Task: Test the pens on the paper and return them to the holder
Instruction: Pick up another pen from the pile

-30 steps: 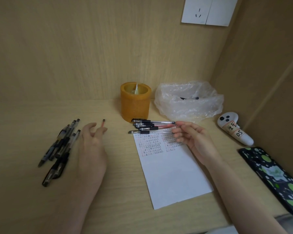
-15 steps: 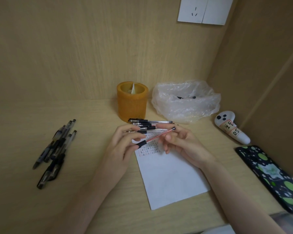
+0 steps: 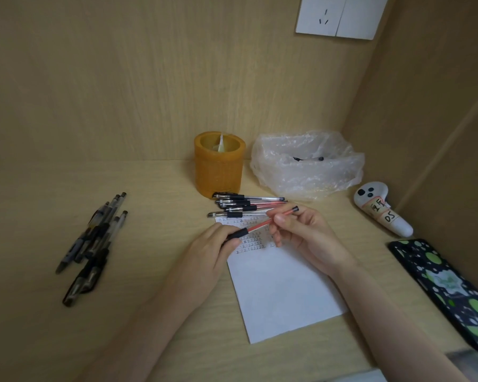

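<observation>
A red-barrelled pen [image 3: 260,224] is held slanted above the top of the white paper [image 3: 282,293]. My left hand [image 3: 213,249] grips its black capped lower end. My right hand [image 3: 301,232] pinches the barrel near its upper end. The paper's top part carries rows of small test marks. Several pens [image 3: 246,205] lie in a pile just beyond the paper. The orange cylindrical holder [image 3: 219,172] stands behind them, against the back wall. Another group of dark pens [image 3: 94,244] lies at the left of the desk.
A crumpled clear plastic bag [image 3: 307,166] sits right of the holder. A white controller [image 3: 381,213] lies by the right wall, and a black phone with green spots [image 3: 450,288] lies near the front right. Wooden walls close the back and right.
My left hand left the desk near the dark pens and came over to the paper. My right hand lifted a red pen from the pile, and both hands now hold it.
</observation>
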A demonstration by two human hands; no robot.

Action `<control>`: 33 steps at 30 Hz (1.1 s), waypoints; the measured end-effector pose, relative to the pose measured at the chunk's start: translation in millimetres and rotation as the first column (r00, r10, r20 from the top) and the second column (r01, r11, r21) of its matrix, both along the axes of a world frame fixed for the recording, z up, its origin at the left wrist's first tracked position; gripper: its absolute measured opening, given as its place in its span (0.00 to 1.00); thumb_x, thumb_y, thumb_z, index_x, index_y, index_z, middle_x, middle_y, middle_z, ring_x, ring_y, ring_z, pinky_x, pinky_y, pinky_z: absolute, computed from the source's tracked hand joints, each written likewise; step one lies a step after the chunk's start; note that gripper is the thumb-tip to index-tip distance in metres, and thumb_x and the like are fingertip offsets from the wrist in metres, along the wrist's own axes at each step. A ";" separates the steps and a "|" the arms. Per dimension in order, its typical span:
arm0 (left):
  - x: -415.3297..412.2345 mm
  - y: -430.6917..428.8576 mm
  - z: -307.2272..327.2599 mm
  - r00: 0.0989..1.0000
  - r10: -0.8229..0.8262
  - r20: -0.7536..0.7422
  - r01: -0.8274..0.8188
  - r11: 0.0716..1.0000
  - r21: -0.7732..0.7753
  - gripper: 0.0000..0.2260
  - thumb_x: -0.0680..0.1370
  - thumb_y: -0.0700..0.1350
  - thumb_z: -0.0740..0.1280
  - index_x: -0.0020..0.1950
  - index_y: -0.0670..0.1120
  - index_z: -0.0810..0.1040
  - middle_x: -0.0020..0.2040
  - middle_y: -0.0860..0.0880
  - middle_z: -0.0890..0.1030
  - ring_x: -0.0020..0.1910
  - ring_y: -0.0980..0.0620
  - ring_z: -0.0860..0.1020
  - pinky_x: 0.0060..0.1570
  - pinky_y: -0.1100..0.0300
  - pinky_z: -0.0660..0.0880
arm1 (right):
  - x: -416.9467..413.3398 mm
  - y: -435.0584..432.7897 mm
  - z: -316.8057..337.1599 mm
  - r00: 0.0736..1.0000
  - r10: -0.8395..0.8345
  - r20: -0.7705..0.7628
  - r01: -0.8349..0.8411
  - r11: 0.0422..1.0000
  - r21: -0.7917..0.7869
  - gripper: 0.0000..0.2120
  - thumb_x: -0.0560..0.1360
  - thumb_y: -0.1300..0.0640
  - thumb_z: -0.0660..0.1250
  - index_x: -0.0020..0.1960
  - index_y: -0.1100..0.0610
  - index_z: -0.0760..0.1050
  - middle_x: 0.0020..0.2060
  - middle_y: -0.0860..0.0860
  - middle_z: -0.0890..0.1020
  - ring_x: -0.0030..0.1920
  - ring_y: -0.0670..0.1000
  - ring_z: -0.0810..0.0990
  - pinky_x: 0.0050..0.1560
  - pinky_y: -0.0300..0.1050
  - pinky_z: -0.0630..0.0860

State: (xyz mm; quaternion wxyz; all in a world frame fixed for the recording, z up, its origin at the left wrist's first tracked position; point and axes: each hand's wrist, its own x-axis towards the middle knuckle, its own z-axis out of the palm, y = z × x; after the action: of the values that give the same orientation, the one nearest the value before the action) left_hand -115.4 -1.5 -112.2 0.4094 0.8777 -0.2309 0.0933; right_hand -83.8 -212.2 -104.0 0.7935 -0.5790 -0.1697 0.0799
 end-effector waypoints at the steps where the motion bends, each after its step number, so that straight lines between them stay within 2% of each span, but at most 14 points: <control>1: 0.3 0.1 -0.3 1.000 0.017 0.001 -0.017 1.000 0.013 0.08 0.80 0.49 0.57 0.55 0.51 0.74 0.45 0.62 0.73 0.48 0.64 0.72 0.44 0.72 0.66 | -0.4 0.8 -0.3 1.000 0.004 0.004 -0.004 1.000 -0.011 0.14 0.65 0.52 0.77 0.46 0.59 0.82 0.33 0.56 0.82 0.30 0.50 0.78 0.34 0.41 0.76; 5: -1.1 3.2 1.9 0.994 0.094 0.055 -0.096 0.995 0.020 0.07 0.79 0.52 0.60 0.47 0.54 0.76 0.35 0.58 0.74 0.36 0.58 0.72 0.33 0.67 0.64 | -2.4 1.6 0.3 0.999 0.019 0.041 -0.016 0.998 -0.058 0.12 0.66 0.53 0.76 0.47 0.58 0.82 0.35 0.56 0.83 0.31 0.49 0.79 0.35 0.41 0.76; 11: -4.9 -1.1 5.9 0.996 0.089 -0.023 -0.090 0.995 -0.038 0.07 0.78 0.51 0.62 0.42 0.52 0.77 0.25 0.55 0.68 0.25 0.56 0.67 0.27 0.66 0.60 | -2.3 -0.3 1.0 0.997 0.012 0.079 -0.007 0.998 -0.063 0.11 0.67 0.51 0.75 0.46 0.55 0.83 0.33 0.54 0.83 0.29 0.47 0.77 0.35 0.39 0.75; 14: -4.5 -0.5 5.3 0.997 0.074 -0.036 -0.075 0.996 -0.043 0.07 0.76 0.54 0.63 0.43 0.54 0.76 0.25 0.55 0.71 0.25 0.56 0.69 0.26 0.65 0.61 | -2.0 -0.9 0.1 0.996 0.018 0.085 -0.011 0.997 -0.082 0.11 0.68 0.50 0.74 0.46 0.55 0.83 0.32 0.54 0.82 0.29 0.47 0.76 0.35 0.38 0.74; 16: -4.4 -0.5 3.8 0.998 0.067 -0.017 -0.067 0.997 0.024 0.07 0.75 0.58 0.63 0.46 0.56 0.75 0.28 0.55 0.75 0.28 0.57 0.74 0.28 0.65 0.66 | -1.4 -0.9 -0.6 0.996 0.012 0.088 -0.004 0.996 -0.089 0.11 0.69 0.50 0.74 0.46 0.56 0.82 0.32 0.54 0.82 0.29 0.47 0.75 0.34 0.38 0.73; 20: -4.9 -3.0 1.8 0.995 0.090 0.032 -0.091 0.994 0.056 0.06 0.77 0.55 0.63 0.48 0.56 0.77 0.25 0.56 0.70 0.27 0.57 0.71 0.27 0.63 0.64 | -0.4 -1.7 -1.9 0.996 0.002 0.091 0.007 0.996 -0.094 0.11 0.69 0.49 0.74 0.45 0.56 0.82 0.31 0.53 0.81 0.29 0.47 0.74 0.34 0.37 0.73; 25: -4.0 1.3 -0.1 0.994 0.097 0.044 -0.097 0.995 0.010 0.08 0.76 0.58 0.63 0.48 0.57 0.79 0.24 0.57 0.70 0.25 0.58 0.71 0.25 0.67 0.63 | -1.0 -2.7 -1.6 0.996 0.016 0.088 -0.007 0.995 -0.096 0.11 0.69 0.50 0.74 0.45 0.57 0.82 0.31 0.52 0.80 0.29 0.47 0.74 0.35 0.37 0.72; 27: -5.0 2.2 -1.7 0.995 0.084 0.059 -0.084 0.996 0.001 0.11 0.74 0.61 0.61 0.47 0.57 0.78 0.24 0.56 0.70 0.25 0.57 0.70 0.25 0.68 0.61 | -2.4 -2.1 0.4 0.998 0.051 0.048 -0.048 0.997 -0.057 0.12 0.67 0.50 0.76 0.44 0.58 0.82 0.29 0.52 0.78 0.29 0.47 0.73 0.34 0.37 0.71; 30: -5.2 1.4 -3.5 0.996 0.045 0.073 -0.046 0.999 0.006 0.15 0.73 0.64 0.58 0.47 0.57 0.77 0.26 0.55 0.71 0.25 0.57 0.70 0.26 0.68 0.61 | -4.5 2.7 -0.2 0.978 0.206 -0.041 -0.205 0.978 0.040 0.14 0.66 0.52 0.78 0.44 0.59 0.79 0.27 0.51 0.73 0.27 0.47 0.70 0.31 0.36 0.69; 33: -5.1 -1.5 -4.5 0.995 0.028 0.091 -0.033 0.998 0.054 0.17 0.73 0.67 0.56 0.50 0.58 0.75 0.26 0.56 0.71 0.25 0.57 0.71 0.27 0.63 0.67 | -6.8 13.0 -5.8 0.949 0.299 -0.098 -0.303 0.953 -0.023 0.15 0.68 0.51 0.76 0.44 0.58 0.73 0.27 0.51 0.68 0.26 0.48 0.67 0.30 0.38 0.66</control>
State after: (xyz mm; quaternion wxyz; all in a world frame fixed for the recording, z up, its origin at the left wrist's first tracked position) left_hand -120.4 -2.9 -116.6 0.3727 0.8870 -0.2381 0.1329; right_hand -90.6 -199.3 -109.8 0.7679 -0.5570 -0.2169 0.2301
